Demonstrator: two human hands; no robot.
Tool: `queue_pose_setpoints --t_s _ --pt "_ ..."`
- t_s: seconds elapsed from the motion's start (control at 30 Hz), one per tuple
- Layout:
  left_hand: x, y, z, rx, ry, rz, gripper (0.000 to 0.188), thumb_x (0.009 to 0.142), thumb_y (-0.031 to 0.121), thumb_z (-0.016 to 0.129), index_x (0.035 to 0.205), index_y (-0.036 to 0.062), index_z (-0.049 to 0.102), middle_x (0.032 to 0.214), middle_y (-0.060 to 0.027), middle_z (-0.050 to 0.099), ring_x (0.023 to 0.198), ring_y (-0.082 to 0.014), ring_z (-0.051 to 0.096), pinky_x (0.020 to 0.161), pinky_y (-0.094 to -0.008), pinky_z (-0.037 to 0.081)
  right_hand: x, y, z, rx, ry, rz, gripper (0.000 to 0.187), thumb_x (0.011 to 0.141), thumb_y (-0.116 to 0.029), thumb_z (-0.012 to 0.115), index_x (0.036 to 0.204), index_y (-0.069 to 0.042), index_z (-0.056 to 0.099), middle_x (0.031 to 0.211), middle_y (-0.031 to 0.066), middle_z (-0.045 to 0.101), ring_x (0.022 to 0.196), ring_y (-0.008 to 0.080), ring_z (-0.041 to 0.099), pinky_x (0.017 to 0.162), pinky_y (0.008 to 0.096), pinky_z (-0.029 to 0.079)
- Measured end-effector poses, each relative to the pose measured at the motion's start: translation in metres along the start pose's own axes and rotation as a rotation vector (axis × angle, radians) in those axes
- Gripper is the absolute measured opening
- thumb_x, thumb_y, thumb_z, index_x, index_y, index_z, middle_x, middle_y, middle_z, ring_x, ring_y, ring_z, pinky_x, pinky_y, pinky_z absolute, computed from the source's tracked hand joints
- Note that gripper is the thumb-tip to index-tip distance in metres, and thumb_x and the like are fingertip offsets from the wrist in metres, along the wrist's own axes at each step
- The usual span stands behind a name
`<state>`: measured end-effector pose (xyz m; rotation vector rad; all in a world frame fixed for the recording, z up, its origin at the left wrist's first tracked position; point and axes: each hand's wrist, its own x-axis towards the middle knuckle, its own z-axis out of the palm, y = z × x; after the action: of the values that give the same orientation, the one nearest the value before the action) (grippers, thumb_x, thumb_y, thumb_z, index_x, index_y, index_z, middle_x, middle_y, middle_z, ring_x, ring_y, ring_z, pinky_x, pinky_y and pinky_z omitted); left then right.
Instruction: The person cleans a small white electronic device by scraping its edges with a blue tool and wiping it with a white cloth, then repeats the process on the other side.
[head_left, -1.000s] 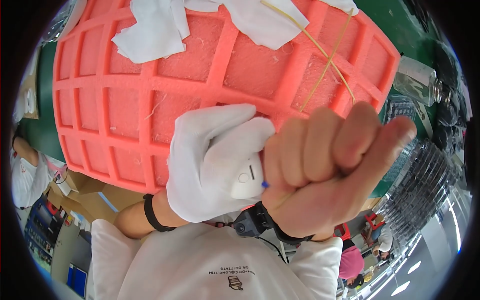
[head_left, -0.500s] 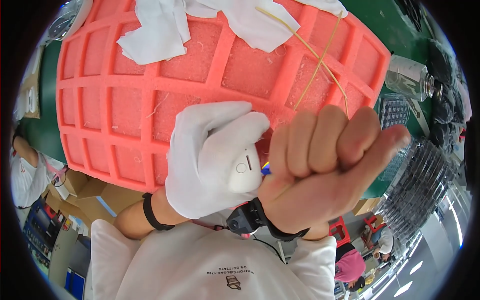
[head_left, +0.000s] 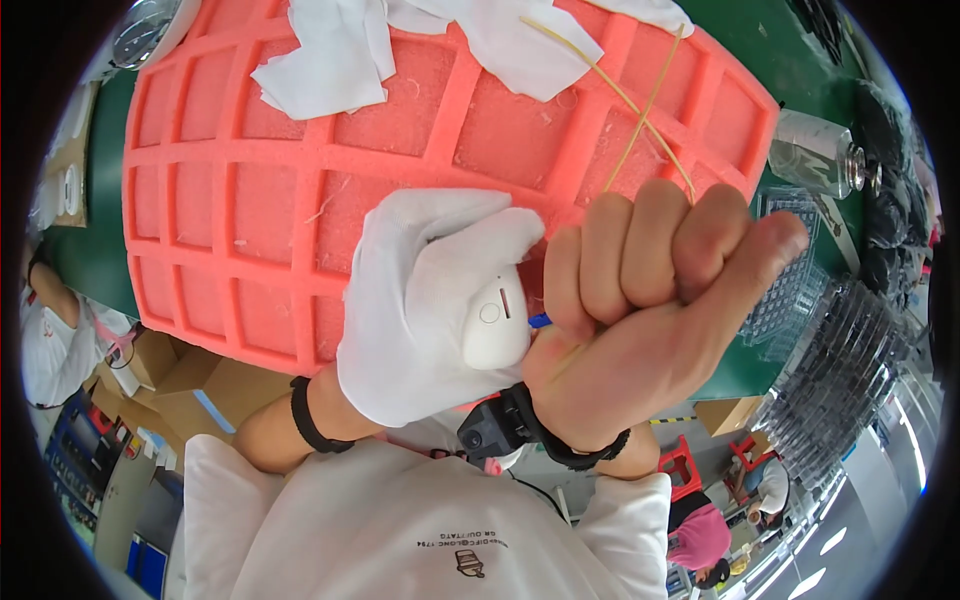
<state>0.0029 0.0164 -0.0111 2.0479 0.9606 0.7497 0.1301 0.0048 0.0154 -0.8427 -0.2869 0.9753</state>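
Note:
White fabric, a glove or a cloth, covers my left hand (head_left: 410, 300). Its fingers are closed around a small rounded white plastic case (head_left: 497, 325) with a round mark and a narrow dark slot. Close beside it on the right, my bare right hand (head_left: 650, 310) is curled into a fist, thumb pointing up and right. Whatever its fingers hold is hidden. A bit of blue (head_left: 540, 320) shows between the case and the right hand; its kind is unclear. Both hands are above the near part of a pink foam tray (head_left: 310, 150) with square compartments.
White cloths (head_left: 330, 60) and two crossed thin yellowish sticks (head_left: 640, 110) lie on the tray's far side. On the green table (head_left: 720, 30), a clear bottle (head_left: 812, 155) lies to the right near clear plastic trays (head_left: 780, 260). Cardboard boxes (head_left: 230, 390) stand lower left. Other people work farther off.
Both hands have shifted slightly up in the picture, the case moving with the left hand. The left hand still grips the case and the right remains curled.

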Motion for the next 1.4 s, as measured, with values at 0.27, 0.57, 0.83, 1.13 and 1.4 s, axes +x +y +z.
queue_pose_setpoints --t_s 0.27,0.57,0.83,1.13,1.4 --pt "-0.011 -0.003 0.0 -0.164 -0.039 -0.085 0.067 0.056 0.009 0.088 0.119 0.01 0.063 0.11 -0.0113 0.059 0.094 -0.0312 0.06 0.074 -0.0395 0.051 0.005 -0.008 -0.017 0.253 -0.293 0.347 0.055 0.109 -0.054 0.027 0.072 -0.015 0.03 0.055 -0.0045 0.024 0.042 0.0096 0.017 0.038 0.0279 0.015" --pt "-0.004 -0.003 0.009 -0.043 0.15 0.122 0.071 0.059 0.017 0.09 0.123 0.0145 0.059 0.11 -0.0096 0.059 0.095 -0.0304 0.058 0.074 -0.0407 0.051 -0.025 -0.051 -0.036 -1.123 -0.422 -0.239 0.018 0.092 0.003 0.061 0.107 -0.002 0.07 0.094 0.008 0.069 0.059 0.0039 0.046 0.053 0.0196 0.032" --pt "-0.006 -0.002 0.009 -0.068 0.192 0.121 0.07 0.058 0.014 0.087 0.122 0.0133 0.058 0.104 -0.0118 0.061 0.092 -0.0336 0.061 0.073 -0.0433 0.052 -0.054 -0.043 -0.029 -1.435 -0.413 -0.547 0.022 0.078 0.008 0.077 0.097 -0.004 0.076 0.098 0.0029 0.069 0.05 0.003 0.035 0.045 0.0229 0.024" --pt "-0.005 0.003 0.008 -0.011 0.219 0.131 0.063 0.061 0.011 0.083 0.118 0.0127 0.056 0.101 -0.0132 0.059 0.088 -0.0345 0.06 0.071 -0.0437 0.052 -0.05 -0.056 -0.014 -1.502 -0.475 -0.407 0.019 0.079 0.008 0.073 0.094 -0.001 0.065 0.095 0.0022 0.068 0.049 0.0051 0.036 0.047 0.0225 0.028" --pt "-0.005 -0.002 0.011 0.042 0.247 0.129 0.057 0.064 0.009 0.079 0.116 0.0124 0.056 0.097 -0.0144 0.058 0.084 -0.0359 0.06 0.069 -0.045 0.051 -0.034 -0.064 -0.007 -1.737 -0.728 -0.458 0.018 0.079 0.006 0.072 0.092 -0.001 0.062 0.09 0.0076 0.064 0.067 0.0201 0.062 0.058 0.0292 0.05"
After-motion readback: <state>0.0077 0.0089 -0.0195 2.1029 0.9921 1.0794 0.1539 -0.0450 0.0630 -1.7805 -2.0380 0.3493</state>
